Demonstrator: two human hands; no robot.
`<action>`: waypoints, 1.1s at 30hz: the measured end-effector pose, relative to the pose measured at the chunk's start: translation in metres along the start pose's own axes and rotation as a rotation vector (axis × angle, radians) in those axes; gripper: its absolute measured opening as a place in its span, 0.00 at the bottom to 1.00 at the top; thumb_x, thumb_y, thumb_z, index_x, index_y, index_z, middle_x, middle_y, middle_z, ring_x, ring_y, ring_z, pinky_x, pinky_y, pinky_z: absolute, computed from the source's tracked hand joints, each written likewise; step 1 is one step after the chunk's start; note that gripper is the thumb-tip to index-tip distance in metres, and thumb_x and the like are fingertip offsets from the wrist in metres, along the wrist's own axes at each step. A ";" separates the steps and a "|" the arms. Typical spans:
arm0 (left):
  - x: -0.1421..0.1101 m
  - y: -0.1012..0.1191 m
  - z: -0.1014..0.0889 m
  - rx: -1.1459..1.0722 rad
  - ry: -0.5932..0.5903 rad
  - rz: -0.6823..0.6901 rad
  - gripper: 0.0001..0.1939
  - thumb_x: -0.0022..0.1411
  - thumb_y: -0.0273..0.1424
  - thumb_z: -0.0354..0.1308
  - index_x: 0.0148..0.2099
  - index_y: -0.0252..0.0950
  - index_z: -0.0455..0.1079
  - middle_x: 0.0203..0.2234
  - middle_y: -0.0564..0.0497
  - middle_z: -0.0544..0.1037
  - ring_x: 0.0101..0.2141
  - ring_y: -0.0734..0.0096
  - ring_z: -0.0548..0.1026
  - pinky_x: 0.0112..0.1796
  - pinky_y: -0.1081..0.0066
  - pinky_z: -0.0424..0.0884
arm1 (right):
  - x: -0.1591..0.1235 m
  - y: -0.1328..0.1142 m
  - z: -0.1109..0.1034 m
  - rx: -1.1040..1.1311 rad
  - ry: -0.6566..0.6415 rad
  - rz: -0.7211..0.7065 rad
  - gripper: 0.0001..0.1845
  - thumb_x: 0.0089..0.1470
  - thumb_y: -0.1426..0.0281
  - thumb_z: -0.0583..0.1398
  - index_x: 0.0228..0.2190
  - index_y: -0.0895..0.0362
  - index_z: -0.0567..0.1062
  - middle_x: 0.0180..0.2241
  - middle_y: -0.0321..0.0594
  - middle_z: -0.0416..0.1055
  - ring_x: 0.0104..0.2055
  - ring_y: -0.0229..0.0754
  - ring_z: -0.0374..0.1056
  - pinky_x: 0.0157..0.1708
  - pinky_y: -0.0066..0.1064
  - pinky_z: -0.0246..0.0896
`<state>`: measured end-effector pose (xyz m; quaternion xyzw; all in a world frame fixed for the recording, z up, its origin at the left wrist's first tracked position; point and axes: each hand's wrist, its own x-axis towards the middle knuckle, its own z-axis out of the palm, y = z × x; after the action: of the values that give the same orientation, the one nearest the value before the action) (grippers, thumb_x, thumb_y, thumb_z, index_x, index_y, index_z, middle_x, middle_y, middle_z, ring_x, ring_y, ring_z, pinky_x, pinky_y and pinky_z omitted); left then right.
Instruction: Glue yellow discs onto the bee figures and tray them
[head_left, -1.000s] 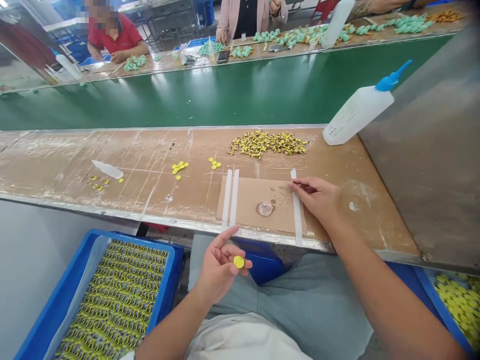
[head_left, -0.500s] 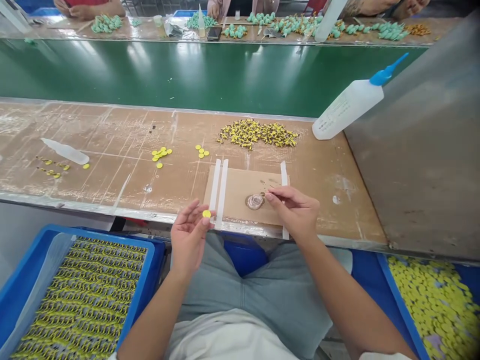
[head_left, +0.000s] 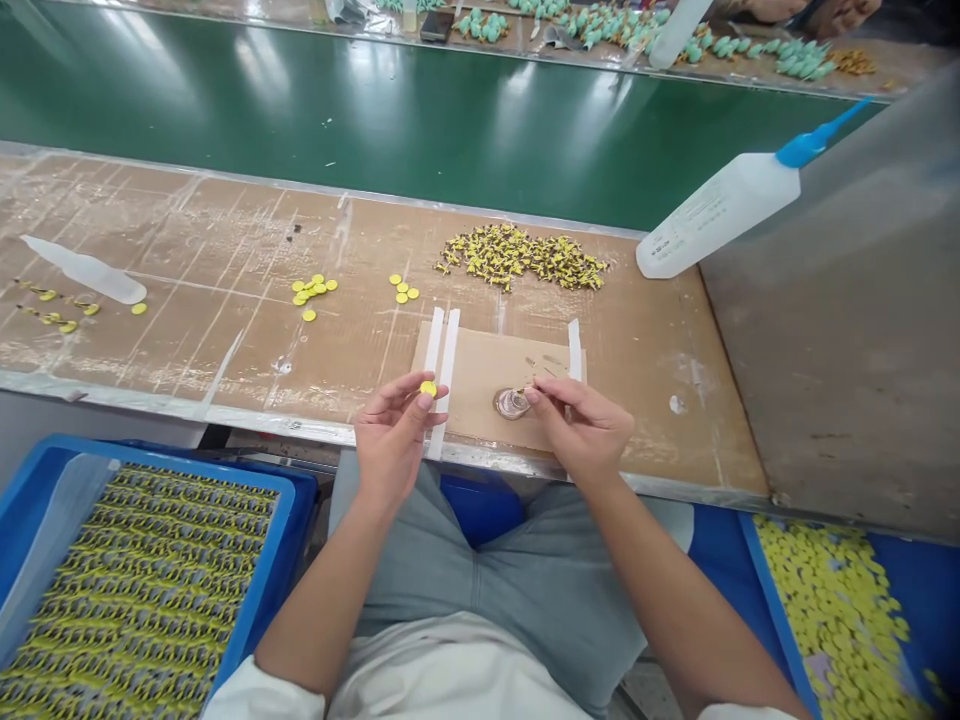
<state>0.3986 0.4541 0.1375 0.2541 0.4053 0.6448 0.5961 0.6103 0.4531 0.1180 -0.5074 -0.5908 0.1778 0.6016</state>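
Note:
My left hand (head_left: 391, 440) is closed in a pinch on a small round yellow disc (head_left: 428, 388), held over the left edge of a cardboard sheet (head_left: 480, 360). On that sheet lies a brownish, shiny puddle that looks like glue (head_left: 511, 404). The thumb and fingers of my right hand (head_left: 586, 420) are pinched together at the puddle's right edge, on something tiny that the fingertips mostly hide. Beyond the sheet is a pile of small yellow-and-black pieces (head_left: 525, 258). Loose yellow discs (head_left: 313, 288) lie in two groups to the left.
A white squeeze bottle with a blue nozzle (head_left: 720, 215) leans against a metal panel (head_left: 847, 320) at right. Another white bottle (head_left: 86, 270) lies at left. Trays stand below: rows of yellow-and-black pieces (head_left: 142, 580), yellow discs (head_left: 832, 610). A green belt (head_left: 375, 120) runs behind.
My left hand has moved up and slightly right with the yellow disc, nearer the puddle. My right fingertips have shifted slightly toward the puddle. The view has tilted down.

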 end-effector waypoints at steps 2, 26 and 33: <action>0.001 -0.002 0.000 0.004 0.009 -0.011 0.12 0.52 0.33 0.74 0.40 0.41 0.81 0.42 0.49 0.83 0.39 0.67 0.83 0.31 0.78 0.79 | 0.000 -0.001 -0.001 0.002 -0.005 -0.029 0.07 0.55 0.71 0.70 0.38 0.50 0.83 0.36 0.39 0.80 0.36 0.46 0.77 0.34 0.37 0.77; 0.002 -0.001 0.000 -0.035 0.026 -0.034 0.14 0.51 0.33 0.75 0.41 0.43 0.82 0.40 0.50 0.84 0.36 0.73 0.82 0.34 0.79 0.78 | 0.004 -0.008 -0.008 -0.132 0.041 -0.062 0.06 0.54 0.68 0.71 0.36 0.51 0.82 0.32 0.39 0.80 0.30 0.44 0.75 0.29 0.36 0.74; 0.002 -0.002 -0.002 -0.021 0.030 -0.053 0.13 0.52 0.32 0.74 0.42 0.41 0.82 0.42 0.48 0.84 0.37 0.72 0.82 0.36 0.77 0.79 | 0.012 -0.009 -0.009 -0.137 -0.089 -0.198 0.11 0.56 0.73 0.68 0.40 0.48 0.83 0.36 0.38 0.80 0.35 0.45 0.76 0.34 0.40 0.76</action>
<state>0.3980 0.4551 0.1349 0.2273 0.4140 0.6365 0.6097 0.6176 0.4551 0.1336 -0.4782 -0.6748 0.0992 0.5534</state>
